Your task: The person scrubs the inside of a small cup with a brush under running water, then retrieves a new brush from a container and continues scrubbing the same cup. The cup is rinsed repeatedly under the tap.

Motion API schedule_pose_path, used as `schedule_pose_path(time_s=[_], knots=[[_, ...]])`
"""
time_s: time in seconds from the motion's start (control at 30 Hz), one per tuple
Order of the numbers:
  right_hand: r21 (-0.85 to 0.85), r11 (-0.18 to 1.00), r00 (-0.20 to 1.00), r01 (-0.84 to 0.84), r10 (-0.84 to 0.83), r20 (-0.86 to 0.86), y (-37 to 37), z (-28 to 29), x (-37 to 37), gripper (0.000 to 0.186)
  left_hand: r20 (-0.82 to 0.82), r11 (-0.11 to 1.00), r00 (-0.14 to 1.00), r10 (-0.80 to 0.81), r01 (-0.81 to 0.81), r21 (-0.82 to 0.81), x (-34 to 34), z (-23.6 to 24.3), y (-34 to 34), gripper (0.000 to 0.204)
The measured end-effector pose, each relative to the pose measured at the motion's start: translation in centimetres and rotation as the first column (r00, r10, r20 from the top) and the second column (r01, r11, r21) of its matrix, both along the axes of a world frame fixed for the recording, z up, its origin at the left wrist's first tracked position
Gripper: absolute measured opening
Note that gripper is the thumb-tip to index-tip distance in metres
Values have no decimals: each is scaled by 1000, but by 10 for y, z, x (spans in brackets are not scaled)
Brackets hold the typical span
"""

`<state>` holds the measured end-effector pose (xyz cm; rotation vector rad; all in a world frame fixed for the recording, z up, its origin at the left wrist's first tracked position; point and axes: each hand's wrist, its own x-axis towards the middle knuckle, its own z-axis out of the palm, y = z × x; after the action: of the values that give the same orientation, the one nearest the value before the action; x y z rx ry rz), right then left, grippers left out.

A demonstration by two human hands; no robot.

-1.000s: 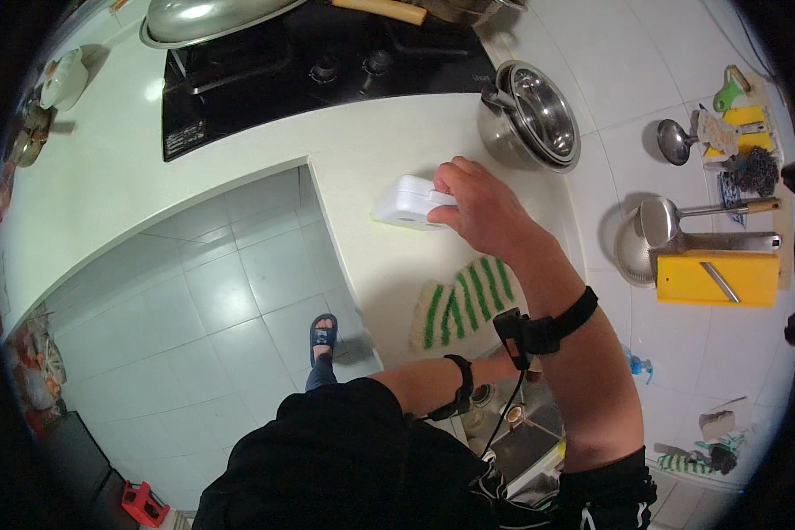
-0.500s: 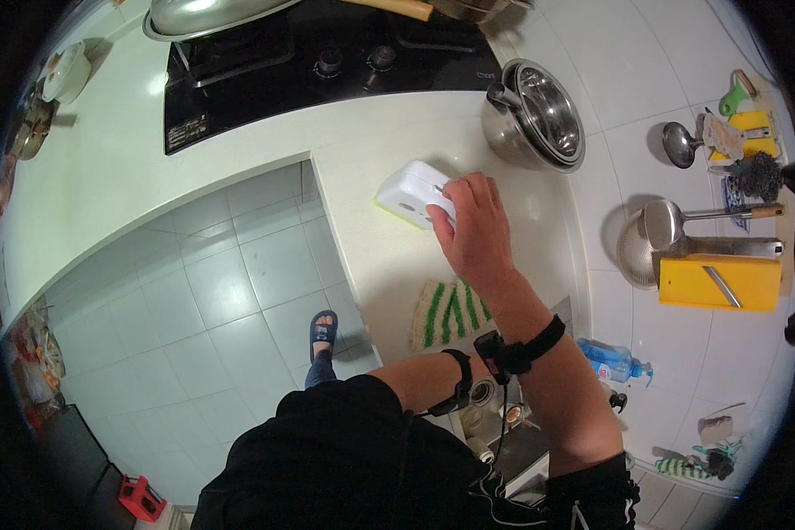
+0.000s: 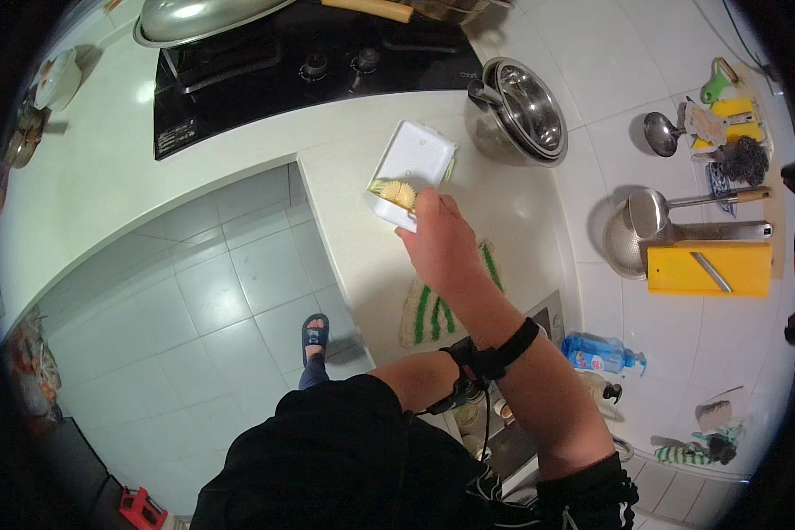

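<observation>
A white plastic box [image 3: 415, 155] sits tilted on the pale counter [image 3: 344, 256], its face with small round marks turned up. In a gap along its near side shows a round, yellowish, bristly thing [image 3: 398, 194], perhaps a brush head. My right hand [image 3: 442, 240] is closed on the box's near right corner, thumb low and fingers bent over the edge. Close to the wrist, a green-and-white striped cloth [image 3: 428, 316] lies partly under the forearm. My left forearm [image 3: 411, 378] passes beneath the right one, which hides the left hand.
A black hob [image 3: 318, 75] with a lidded pan [image 3: 208, 18] is at the back. Nested steel pots [image 3: 503, 124] stand by the wall. A blue bottle [image 3: 596, 352] is beside the sink [image 3: 512, 446]. Utensils and a yellow slicer [image 3: 708, 269] hang on tiles.
My right hand has drawn slightly left and nearer with the box. The box has tipped, so the bristly yellowish thing now shows. The whole view has shifted slightly.
</observation>
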<state>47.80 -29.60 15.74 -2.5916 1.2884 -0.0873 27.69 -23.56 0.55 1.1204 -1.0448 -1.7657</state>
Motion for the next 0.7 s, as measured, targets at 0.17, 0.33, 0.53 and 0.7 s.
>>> schedule_pose_path(time_s=[0.17, 0.33, 0.53, 0.7], knots=[[75, 996, 998, 51, -47, -52, -11, 6, 0, 45, 25, 1000, 1000, -6, 6, 14, 9, -7, 11, 46], [-13, 1000, 999, -25, 24, -32, -7, 11, -7, 46, 30, 1000, 1000, 6, -6, 9, 15, -8, 11, 46], [-66, 998, 999, -14, 18, 49, 25, -5, -1, 42, 36, 1000, 999, -20, 20, 3, 13, -4, 17, 46], [172, 927, 927, 333, -355, 119, -9, -5, -14, 44, 49, 999, 998, -48, 48, 5, 15, -4, 26, 45]])
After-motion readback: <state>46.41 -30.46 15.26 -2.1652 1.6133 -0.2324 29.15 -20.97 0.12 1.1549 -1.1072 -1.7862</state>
